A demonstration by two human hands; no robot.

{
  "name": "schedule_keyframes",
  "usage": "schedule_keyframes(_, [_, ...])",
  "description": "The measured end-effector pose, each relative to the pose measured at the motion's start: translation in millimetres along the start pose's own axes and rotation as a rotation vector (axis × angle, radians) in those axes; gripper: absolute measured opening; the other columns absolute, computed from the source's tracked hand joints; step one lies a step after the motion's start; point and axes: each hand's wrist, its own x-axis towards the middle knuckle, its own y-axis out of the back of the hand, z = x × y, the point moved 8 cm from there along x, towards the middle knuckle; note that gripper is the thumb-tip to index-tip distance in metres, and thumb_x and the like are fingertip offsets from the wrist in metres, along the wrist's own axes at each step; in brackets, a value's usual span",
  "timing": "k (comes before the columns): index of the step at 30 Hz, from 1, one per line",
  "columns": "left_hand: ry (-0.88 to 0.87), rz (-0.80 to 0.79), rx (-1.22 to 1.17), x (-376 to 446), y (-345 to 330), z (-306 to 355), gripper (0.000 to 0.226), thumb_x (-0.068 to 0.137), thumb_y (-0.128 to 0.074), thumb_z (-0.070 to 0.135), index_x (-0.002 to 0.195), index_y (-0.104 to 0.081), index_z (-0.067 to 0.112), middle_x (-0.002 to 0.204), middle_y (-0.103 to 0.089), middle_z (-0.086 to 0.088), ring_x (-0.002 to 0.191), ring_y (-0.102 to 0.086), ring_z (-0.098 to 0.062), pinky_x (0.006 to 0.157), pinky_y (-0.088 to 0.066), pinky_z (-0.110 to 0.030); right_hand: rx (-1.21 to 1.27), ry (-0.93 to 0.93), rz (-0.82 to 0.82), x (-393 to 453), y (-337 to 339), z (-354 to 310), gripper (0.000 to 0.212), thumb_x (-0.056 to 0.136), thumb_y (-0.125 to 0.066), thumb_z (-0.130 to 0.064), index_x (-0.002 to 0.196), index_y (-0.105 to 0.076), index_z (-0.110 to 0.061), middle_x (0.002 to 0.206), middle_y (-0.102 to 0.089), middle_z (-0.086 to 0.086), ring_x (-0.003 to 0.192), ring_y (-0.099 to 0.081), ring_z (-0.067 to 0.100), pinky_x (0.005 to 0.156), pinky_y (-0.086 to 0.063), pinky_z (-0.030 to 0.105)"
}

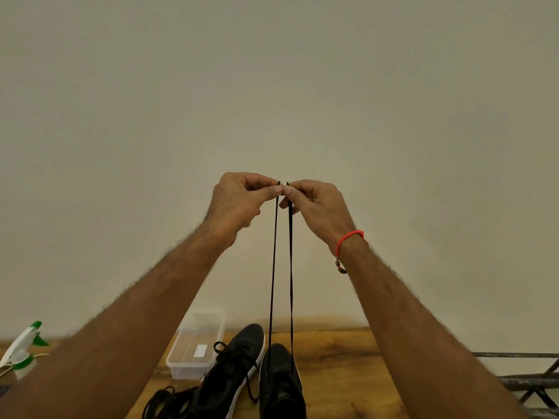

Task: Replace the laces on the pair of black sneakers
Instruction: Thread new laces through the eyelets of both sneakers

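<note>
Two black sneakers stand side by side on the wooden table. The left sneaker (234, 361) is laced. The right sneaker (279, 382) has a black lace (291, 282) threaded at its toe end, and both strands run straight up, pulled taut. My left hand (239, 207) pinches the tip of the left strand between thumb and forefinger, held high in front of the wall. My right hand (314, 207) pinches the tip of the right strand at the same height, fingertips almost touching the left hand's. A loose coil of black lace (165, 402) lies left of the sneakers.
A clear plastic box (198, 346) sits on the table (332, 373) behind the left sneaker. A white and green spray bottle (22, 347) stands at the far left edge. A dark metal frame (526, 379) shows at the right. A plain wall fills the background.
</note>
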Motion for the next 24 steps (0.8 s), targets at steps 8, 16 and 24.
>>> schedule_keyframes(8, [-0.106, -0.038, 0.204, -15, -8, -44, 0.005, 0.105, -0.054, 0.023, 0.105, -0.056, 0.018, 0.095, -0.073, 0.004, 0.066, -0.073, -0.014, 0.053, -0.059, -0.034, 0.028, -0.152, -0.054, -28, -6, 51, 0.017, 0.099, -0.061, -0.029, 0.102, -0.077, -0.023, 0.06, -0.05, -0.012, 0.061, -0.048, 0.008, 0.055, -0.054, 0.03])
schedule_keyframes(16, [-0.03, -0.248, 0.453, -79, -44, -188, 0.018, 0.103, -0.053, 0.012, 0.11, -0.054, 0.028, 0.087, -0.071, 0.007, 0.073, -0.069, -0.005, 0.071, -0.061, -0.032, -0.135, -0.394, -0.128, -103, -24, 165, 0.024, 0.104, -0.05, -0.014, 0.108, -0.073, -0.022, 0.102, -0.06, -0.011, 0.078, -0.053, 0.002, 0.075, -0.054, 0.025])
schedule_keyframes(24, [0.342, -0.432, 0.387, -162, -87, -307, 0.013, 0.1, -0.062, 0.019, 0.095, -0.073, 0.021, 0.076, -0.071, 0.004, 0.067, -0.068, -0.009, 0.066, -0.06, -0.03, -0.191, -0.599, -0.355, -192, -77, 259, 0.018, 0.093, -0.07, -0.014, 0.106, -0.075, -0.025, 0.089, -0.066, -0.011, 0.075, -0.057, 0.003, 0.07, -0.046, 0.019])
